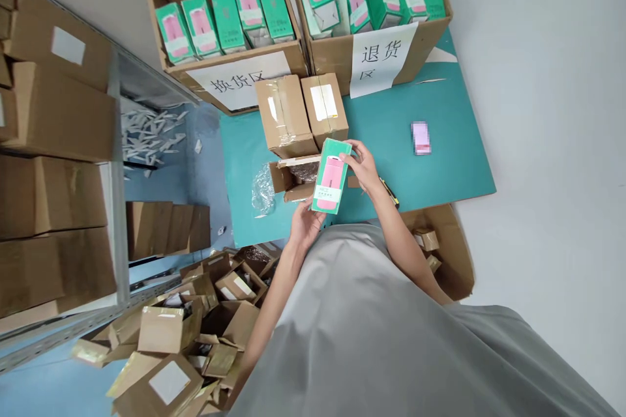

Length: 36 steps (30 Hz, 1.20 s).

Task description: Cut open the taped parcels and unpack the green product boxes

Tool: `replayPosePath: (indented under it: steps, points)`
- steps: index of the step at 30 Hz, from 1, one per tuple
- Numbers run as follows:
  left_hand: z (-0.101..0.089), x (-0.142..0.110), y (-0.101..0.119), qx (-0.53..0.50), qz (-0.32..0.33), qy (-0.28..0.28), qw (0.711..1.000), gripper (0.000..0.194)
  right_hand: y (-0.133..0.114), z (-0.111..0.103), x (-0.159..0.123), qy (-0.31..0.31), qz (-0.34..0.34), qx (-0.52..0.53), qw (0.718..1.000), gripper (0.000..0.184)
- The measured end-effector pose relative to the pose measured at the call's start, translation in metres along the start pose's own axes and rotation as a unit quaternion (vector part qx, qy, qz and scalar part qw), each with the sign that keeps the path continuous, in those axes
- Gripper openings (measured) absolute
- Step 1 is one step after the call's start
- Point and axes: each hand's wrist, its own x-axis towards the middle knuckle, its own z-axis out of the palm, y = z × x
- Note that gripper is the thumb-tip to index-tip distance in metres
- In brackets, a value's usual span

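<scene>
In both hands we hold a green product box [332, 176] with a pink device printed on its face, tilted above the teal table's near edge [430, 176]. Our right hand [362, 166] grips the upper right side, thumb on the printed face, the other fingers near the top corner, partly hidden behind. Our left hand [306, 225] supports the lower left corner from below, its fingers curled against the box and partly hidden. Just beside the green box, on its left, lies an open cardboard carton [298, 192] with clear bubble wrap inside; two closed cardboard boxes [286, 114] stand beyond.
</scene>
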Motion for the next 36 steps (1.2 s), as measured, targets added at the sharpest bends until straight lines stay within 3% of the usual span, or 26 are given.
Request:
replayPosePath:
  steps: [5, 11, 17, 22, 25, 31, 36]
  points:
    - [-0.004, -0.004, 0.004, 0.071, 0.039, -0.008, 0.997, 0.053, 0.0, 0.003, -0.004, 0.044, -0.007, -0.027, 0.999, 0.061]
    - [-0.006, -0.003, 0.016, 0.115, 0.004, -0.037, 0.993, 0.053, -0.006, -0.002, -0.014, 0.085, -0.005, -0.023, 0.996, 0.067]
    - [0.002, 0.014, 0.022, 0.149, -0.115, -0.05, 0.981, 0.045, -0.002, -0.03, -0.049, 0.221, -0.004, -0.04, 0.974, 0.066]
    - [0.01, 0.024, 0.017, 0.213, -0.225, -0.105, 0.945, 0.05, 0.003, -0.047, -0.102, 0.335, 0.006, -0.028, 0.942, 0.058]
    - [0.016, 0.024, 0.009, 0.257, -0.254, -0.134, 0.923, 0.046, 0.003, -0.047, -0.135, 0.37, 0.004, 0.003, 0.929, 0.057]
    - [0.022, 0.008, -0.006, 0.306, -0.202, -0.168, 0.915, 0.05, 0.004, -0.038, -0.174, 0.397, 0.017, -0.059, 0.916, 0.063]
    - [0.016, -0.005, -0.001, 0.34, -0.124, -0.151, 0.92, 0.068, 0.007, -0.029, -0.164, 0.376, 0.016, -0.088, 0.922, 0.065]
